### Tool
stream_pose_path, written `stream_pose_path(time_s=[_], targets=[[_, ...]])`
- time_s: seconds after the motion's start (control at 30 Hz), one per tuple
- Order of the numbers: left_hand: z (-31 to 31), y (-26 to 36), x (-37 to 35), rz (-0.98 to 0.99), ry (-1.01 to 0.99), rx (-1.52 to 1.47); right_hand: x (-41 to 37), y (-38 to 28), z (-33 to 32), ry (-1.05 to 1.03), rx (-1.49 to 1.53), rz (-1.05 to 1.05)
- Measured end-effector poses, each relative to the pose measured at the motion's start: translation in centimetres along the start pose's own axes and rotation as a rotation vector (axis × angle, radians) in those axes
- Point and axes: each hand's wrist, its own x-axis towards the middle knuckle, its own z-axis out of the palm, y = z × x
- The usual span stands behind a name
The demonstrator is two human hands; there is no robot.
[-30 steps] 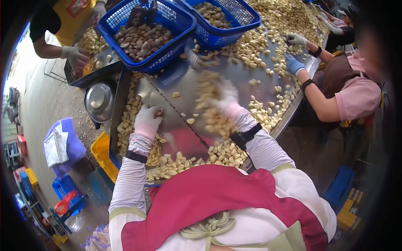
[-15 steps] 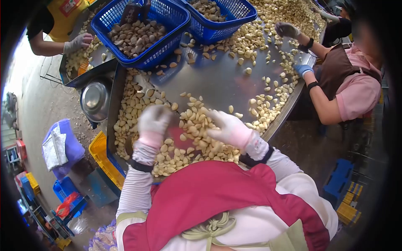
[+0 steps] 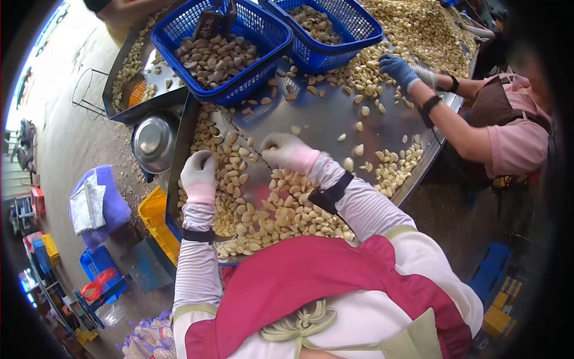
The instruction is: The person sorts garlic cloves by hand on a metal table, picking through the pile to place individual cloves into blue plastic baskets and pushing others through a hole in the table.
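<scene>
Peeled garlic cloves [image 3: 287, 215] lie heaped on the metal table [image 3: 317, 122] in front of me. My left hand [image 3: 199, 173], in a white glove, is over the cloves by the table's left rim. Its thumb and fingers are curled together, and whatever they may hold cannot be made out. My right hand [image 3: 289, 152], also gloved in white, is above the upper edge of the pile. The fingers are bent into a pinch, with their tips partly hidden. A thin dark chain [image 3: 254, 146] runs across the table between my hands.
Two blue baskets [image 3: 281, 45] [image 3: 376, 36] of garlic cloves stand at the far side. A metal bowl [image 3: 152, 142] sits left of the table, above a yellow crate [image 3: 161, 221]. At right, a co-worker's blue-gloved hand [image 3: 399, 72] reaches over more cloves.
My right hand has moved left and up, off the middle of the pile. My left hand has shifted left towards the rim. The co-worker's blue-gloved hand has moved farther up the table.
</scene>
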Motion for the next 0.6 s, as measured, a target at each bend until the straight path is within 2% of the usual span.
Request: stream_pose_path(time_s=[0.03, 0.1, 0.13, 0.17, 0.23, 0.37, 0.43, 0.47, 0.5, 0.57, 0.6], targets=[[0.0, -0.1, -0.1, -0.004, 0.004, 0.002, 0.4, 0.3, 0.4, -0.006, -0.001, -0.001], [0.6, 0.6, -0.4, 0.257, -0.108, 0.168, 1.3, 1.2, 1.7, 0.152, -0.304, -0.358], [1.6, 1.6, -0.9, 0.276, -0.240, 0.246, 1.4, 0.7, 3.4, 0.222, -0.534, -0.365], [2.0, 4.6, -2.0, 0.280, -0.329, 0.453, 2.1, 0.5, 4.7, 0.188, -0.681, -0.287], [4.1, 4.6, -2.9, 0.315, -0.353, 0.783, 5.1, 4.1, 7.7, 0.317, -0.621, -0.261], [5.0, 2.8, -3.4, 0.253, -0.319, 0.879, 1.4, 1.4, 5.6, 0.209, -0.756, -0.277], [4.1, 2.6, -3.1, 0.225, -0.334, 0.402, 0.5, 1.2, 3.3, 0.030, -0.311, -0.171], [3.8, 3.4, -3.3, 0.044, -0.407, 0.059, 0.1, 1.3, 2.1, -0.085, 0.084, 0.072], [3.3, 4.8, -2.7, 0.042, -0.404, 0.058, -0.2, 1.3, 2.1, -0.037, 0.468, 0.121], [3.2, 6.8, -0.9, 0.166, -0.208, -0.235, -0.6, 0.4, 2.1, -0.071, 0.996, 0.267], [3.1, 5.3, 1.5, 0.290, -0.072, -0.022, -0.8, -1.0, 1.4, -0.068, 0.907, 0.273]])
